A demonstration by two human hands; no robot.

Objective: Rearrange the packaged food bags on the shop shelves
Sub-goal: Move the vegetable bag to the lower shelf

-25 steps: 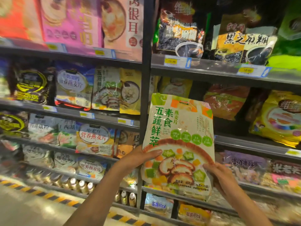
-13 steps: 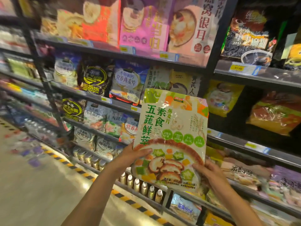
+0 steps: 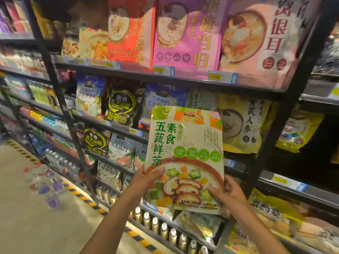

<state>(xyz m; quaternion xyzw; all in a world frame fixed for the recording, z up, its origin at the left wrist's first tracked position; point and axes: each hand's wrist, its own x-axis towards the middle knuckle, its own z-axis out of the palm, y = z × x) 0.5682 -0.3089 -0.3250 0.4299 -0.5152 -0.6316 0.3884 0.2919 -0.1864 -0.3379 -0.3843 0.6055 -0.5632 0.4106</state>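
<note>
The person is holding one cream-and-green oatmeal bag (image 3: 185,158) upright in front of the shelving, label facing the camera; it is hanging in the air, resting on no shelf, so by my reading the task is in mid-carry, with this bag lifted and its placing not yet done. Just behind the bag's top edge, on the second shelf (image 3: 126,125), a matching cream bag (image 3: 200,100) is partly showing between a blue bag (image 3: 163,99) and a yellow bag (image 3: 242,123); that looks to me like the likely slot, though I cannot tell how much room is there. Below the held bag more packets are lying flat and jumbled on a lower shelf, and a row of small bottles (image 3: 165,230) is standing along the bottom rail; those packets seem to be waiting for tidying.

The left hand (image 3: 146,180) is gripping the bag's lower left edge, thumb lying across the front over the printed bowl, fingers hidden behind; the right hand (image 3: 225,193) is clasping the lower right corner, thumb pressing the front, fingers wrapped behind. Both forearms are reaching up and forward from the bottom of the view, converging on the bag; both hands are closed on it, pinching it near its base, so the top is standing free.
</note>
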